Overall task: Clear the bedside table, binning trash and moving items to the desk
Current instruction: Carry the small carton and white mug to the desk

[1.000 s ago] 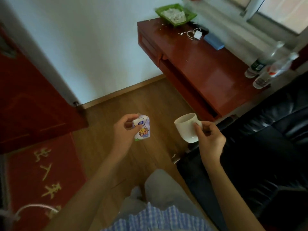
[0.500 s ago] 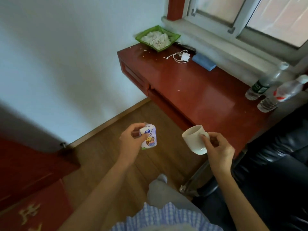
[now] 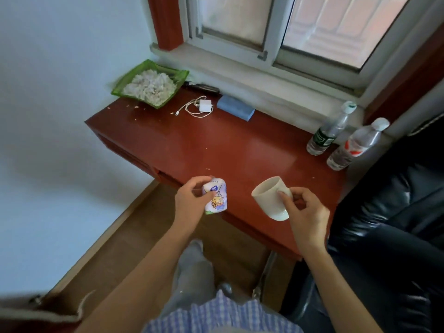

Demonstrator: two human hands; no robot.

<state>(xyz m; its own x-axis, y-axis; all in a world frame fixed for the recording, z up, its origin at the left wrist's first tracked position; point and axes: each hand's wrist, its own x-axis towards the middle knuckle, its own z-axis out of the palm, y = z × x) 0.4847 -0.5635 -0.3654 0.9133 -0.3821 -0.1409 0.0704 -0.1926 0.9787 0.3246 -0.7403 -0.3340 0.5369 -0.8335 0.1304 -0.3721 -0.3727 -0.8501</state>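
My left hand (image 3: 189, 203) grips a small crumpled packet (image 3: 216, 199), white and purple with a yellow picture, held at the near edge of the red desk (image 3: 216, 145). A white cup (image 3: 270, 198) is tilted with its mouth toward the upper left, and my right hand (image 3: 304, 212) holds it by the handle side just above the desk's front edge. Both hands hover over the desk's near side, about a hand's width apart.
On the desk stand a green tray of white scraps (image 3: 150, 84), a white charger with cable (image 3: 200, 106), a blue pad (image 3: 235, 108) and two plastic bottles (image 3: 330, 131), (image 3: 355, 145). A black leather chair (image 3: 396, 224) is at the right. A window lies behind.
The view has swung toward the desk and I have come closer. Both hands, holding the packet and cup, have gone from over the floor to over the desk's front edge.
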